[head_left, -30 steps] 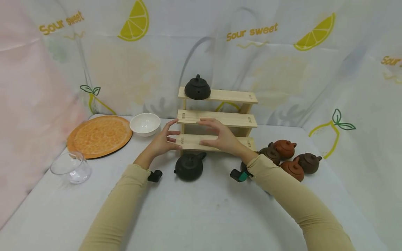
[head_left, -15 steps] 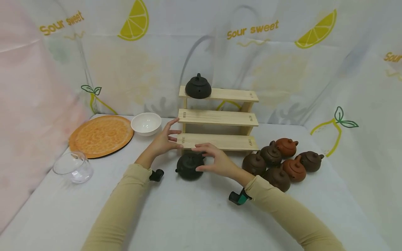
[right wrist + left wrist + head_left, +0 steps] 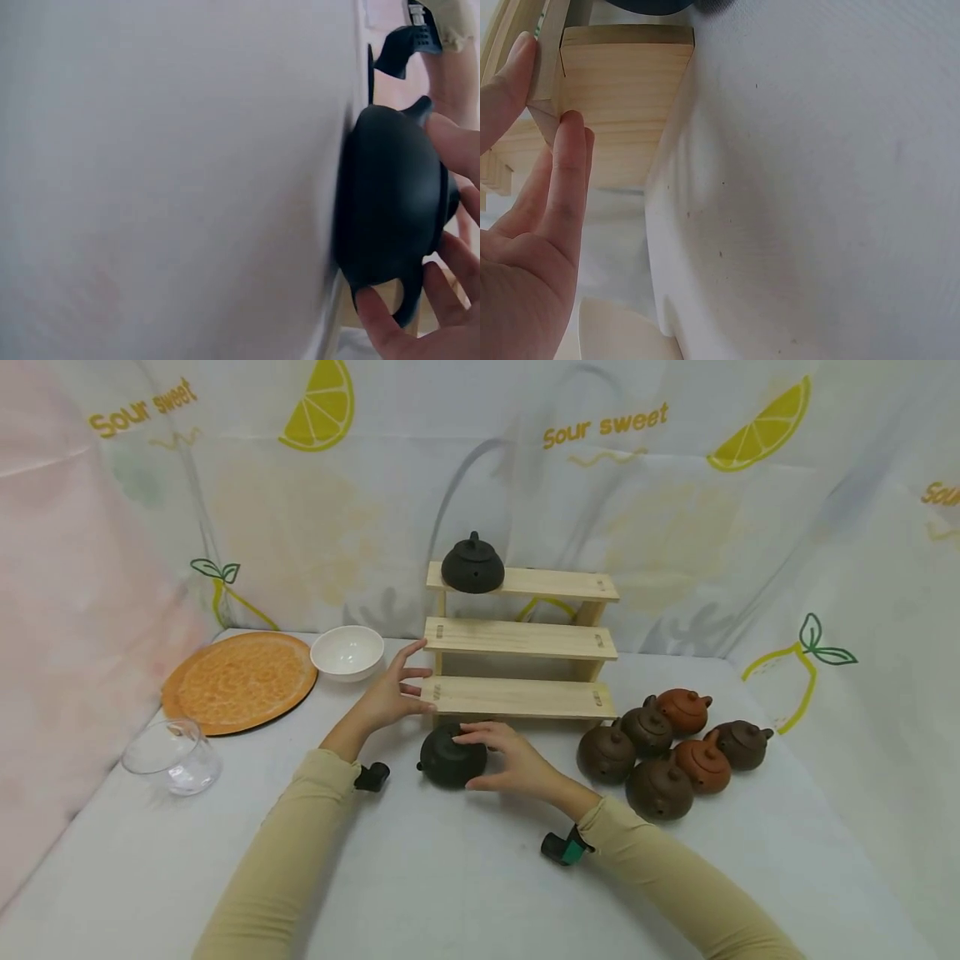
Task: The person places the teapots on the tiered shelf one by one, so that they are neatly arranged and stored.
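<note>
My left hand (image 3: 386, 695) holds the left end of the tiered wooden shelf (image 3: 517, 697). In the left wrist view its digits lie on both sides of a shelf board (image 3: 549, 64). My right hand (image 3: 517, 762) is on a black teapot (image 3: 450, 760) standing on the table before the shelf. One finger reaches over the lid and the thumb lies by the handle. From the right wrist view, the fingers curl around the handle (image 3: 409, 300) and one touches near the spout (image 3: 418, 110). Another black teapot (image 3: 472, 568) sits on the top tier, at the left.
Several brown and reddish teapots (image 3: 660, 791) cluster to the right of the shelf. A white bowl (image 3: 347, 653), a round orange-patterned board (image 3: 240, 681) and a clear glass bowl (image 3: 172, 758) stand on the left. A printed curtain (image 3: 645, 510) hangs behind.
My right hand has come down from in front of the shelf onto the black teapot on the table. The left hand stays at the shelf's left end.
</note>
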A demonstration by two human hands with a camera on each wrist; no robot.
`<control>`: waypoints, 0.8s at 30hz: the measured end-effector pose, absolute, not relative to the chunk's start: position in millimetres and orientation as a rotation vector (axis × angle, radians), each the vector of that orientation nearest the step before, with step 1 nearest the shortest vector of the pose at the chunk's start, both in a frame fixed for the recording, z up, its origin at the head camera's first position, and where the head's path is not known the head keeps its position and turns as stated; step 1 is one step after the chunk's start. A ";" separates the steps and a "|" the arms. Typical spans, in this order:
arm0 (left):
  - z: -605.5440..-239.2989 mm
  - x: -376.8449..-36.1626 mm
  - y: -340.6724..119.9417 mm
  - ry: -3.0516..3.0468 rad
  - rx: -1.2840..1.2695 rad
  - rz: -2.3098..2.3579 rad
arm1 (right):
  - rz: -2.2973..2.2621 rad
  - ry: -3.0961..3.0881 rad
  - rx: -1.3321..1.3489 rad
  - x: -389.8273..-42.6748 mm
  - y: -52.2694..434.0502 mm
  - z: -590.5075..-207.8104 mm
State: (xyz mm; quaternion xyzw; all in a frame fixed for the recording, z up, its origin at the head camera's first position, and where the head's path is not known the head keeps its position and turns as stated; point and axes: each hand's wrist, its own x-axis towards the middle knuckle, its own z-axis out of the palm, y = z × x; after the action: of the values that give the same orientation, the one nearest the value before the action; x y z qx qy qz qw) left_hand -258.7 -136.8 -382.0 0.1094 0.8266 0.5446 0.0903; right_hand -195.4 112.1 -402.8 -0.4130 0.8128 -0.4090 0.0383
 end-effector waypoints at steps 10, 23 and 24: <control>-381.3 -258.5 -137.8 2.448 0.334 1.625 | -1.039 2.461 -1.276 -202.0 104.0 -393.9; -383.0 -258.4 -138.4 2.463 0.367 1.618 | -1.055 2.268 -1.395 -221.9 111.8 -389.1; -383.2 -258.2 -138.3 2.463 0.367 1.617 | -1.048 2.248 -1.419 -222.6 112.9 -388.6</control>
State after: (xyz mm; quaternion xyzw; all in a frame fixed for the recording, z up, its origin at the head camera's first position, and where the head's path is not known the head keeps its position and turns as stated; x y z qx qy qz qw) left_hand -258.2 -138.3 -383.2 0.1231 0.8265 0.5426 0.0859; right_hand -222.6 112.9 -388.6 -0.4915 0.7787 -0.3632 0.1418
